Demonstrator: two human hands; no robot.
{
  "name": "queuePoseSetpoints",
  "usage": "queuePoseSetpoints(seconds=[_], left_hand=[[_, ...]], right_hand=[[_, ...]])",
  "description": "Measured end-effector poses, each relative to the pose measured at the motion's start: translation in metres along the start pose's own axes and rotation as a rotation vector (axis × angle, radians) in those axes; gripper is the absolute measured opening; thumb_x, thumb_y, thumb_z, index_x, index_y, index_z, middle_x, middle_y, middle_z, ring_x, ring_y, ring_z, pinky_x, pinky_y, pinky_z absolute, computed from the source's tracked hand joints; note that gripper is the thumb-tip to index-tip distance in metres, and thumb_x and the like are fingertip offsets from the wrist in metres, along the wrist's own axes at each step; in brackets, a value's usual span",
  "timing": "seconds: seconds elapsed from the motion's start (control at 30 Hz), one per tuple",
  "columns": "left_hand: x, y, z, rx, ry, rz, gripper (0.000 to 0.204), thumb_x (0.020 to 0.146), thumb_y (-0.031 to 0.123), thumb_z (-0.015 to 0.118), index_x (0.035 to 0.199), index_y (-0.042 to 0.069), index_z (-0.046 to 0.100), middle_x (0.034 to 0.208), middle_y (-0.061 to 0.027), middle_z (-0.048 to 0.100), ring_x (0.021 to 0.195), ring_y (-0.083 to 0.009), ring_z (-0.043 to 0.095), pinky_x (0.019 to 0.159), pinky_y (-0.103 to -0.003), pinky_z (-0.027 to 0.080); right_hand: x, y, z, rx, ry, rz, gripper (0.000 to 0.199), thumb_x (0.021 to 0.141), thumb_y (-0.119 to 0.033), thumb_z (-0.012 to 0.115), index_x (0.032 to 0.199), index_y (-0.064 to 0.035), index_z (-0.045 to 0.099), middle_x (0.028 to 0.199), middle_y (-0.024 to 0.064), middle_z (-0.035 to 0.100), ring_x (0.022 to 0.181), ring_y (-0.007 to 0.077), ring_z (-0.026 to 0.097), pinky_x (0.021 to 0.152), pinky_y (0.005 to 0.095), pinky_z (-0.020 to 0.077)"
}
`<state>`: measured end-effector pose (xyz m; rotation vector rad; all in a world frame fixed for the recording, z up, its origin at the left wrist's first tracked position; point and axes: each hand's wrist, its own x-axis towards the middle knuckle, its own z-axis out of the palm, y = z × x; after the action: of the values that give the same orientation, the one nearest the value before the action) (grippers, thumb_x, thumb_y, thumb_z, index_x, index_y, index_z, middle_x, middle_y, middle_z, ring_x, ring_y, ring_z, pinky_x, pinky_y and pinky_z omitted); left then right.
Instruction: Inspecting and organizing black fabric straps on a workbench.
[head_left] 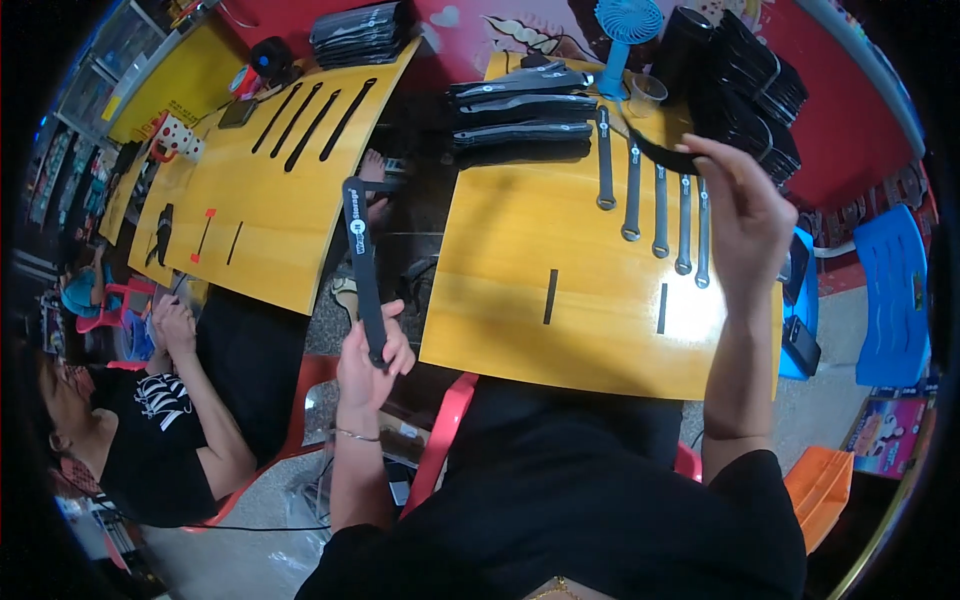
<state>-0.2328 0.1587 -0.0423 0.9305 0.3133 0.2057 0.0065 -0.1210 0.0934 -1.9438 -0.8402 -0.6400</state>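
My left hand (pixel 372 362), off the table's left edge, is closed on the lower end of a dark grey strap (pixel 368 285) with white print. The strap stands nearly upright, its top end bent to the right. Over the right side of the table, my right hand (pixel 745 195) pinches one end of a black strap (pixel 660 154), which curves away to the upper left. Below and beside that hand lies a row of several grey straps (pixel 632 200) with rings at their near ends. Bundled straps (pixel 522 138) are stacked at the table's far left.
Two short black strips (pixel 551 297) mark the yellow table (pixel 490 290). A blue fan (pixel 628 40), a clear cup (pixel 648 92) and black packages (pixel 745 100) stand at the back. At left, a co-worker (pixel 150 420) sits by another yellow table (pixel 285 240). A blue chair (pixel 888 300) is at right.
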Motion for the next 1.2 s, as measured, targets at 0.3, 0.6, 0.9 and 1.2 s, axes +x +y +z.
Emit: queuePoseSetpoints(seconds=[0.3,0.6,0.9,1.2], left_hand=[[0.026,-0.023,0.033,-0.376,-0.059,0.106,0.04,0.1,0.04,0.034,0.114,0.006,0.051,0.068,0.0006,0.037,0.062,-0.0118,0.04,0.052,-0.022,0.032],[0.037,-0.032,0.048,-0.348,-0.034,0.177,0.044,0.1,0.042,0.032,0.121,0.006,0.045,0.077,-0.0036,0.046,0.073,-0.0144,0.047,0.049,-0.02,0.036],[0.035,-0.03,0.064,-0.25,-0.056,0.15,0.045,0.097,0.017,0.047,0.139,0.007,0.032,0.106,-0.0107,0.056,0.101,-0.0217,0.06,0.071,-0.028,0.057],[0.043,-0.042,0.089,-0.268,-0.129,0.161,0.041,0.092,0.008,0.054,0.131,0.011,0.039,0.107,-0.0119,0.055,0.109,-0.0343,0.058,0.083,-0.039,0.058]], right_hand=[[-0.055,-0.014,0.073,-0.215,-0.198,-0.34,0.026,0.072,0.001,0.064,0.096,-0.0077,0.07,0.074,0.0044,0.067,0.056,0.0173,0.059,0.049,0.0284,0.0453],[-0.127,-0.01,0.123,-0.11,-0.673,-0.153,0.034,0.079,-0.032,0.066,0.101,-0.007,0.063,0.099,0.0042,0.065,0.074,0.0224,0.064,0.061,0.034,0.0522],[-0.122,0.028,0.132,-0.228,-0.769,-0.123,0.046,0.078,-0.034,0.068,0.117,-0.0116,0.06,0.122,0.0049,0.059,0.086,0.0249,0.064,0.071,0.0351,0.0522],[-0.1,-0.006,0.078,0.154,-0.488,0.115,0.025,0.088,-0.014,0.054,0.11,-0.0065,0.065,0.078,0.0101,0.06,0.07,0.0248,0.06,0.063,0.0364,0.0462]])
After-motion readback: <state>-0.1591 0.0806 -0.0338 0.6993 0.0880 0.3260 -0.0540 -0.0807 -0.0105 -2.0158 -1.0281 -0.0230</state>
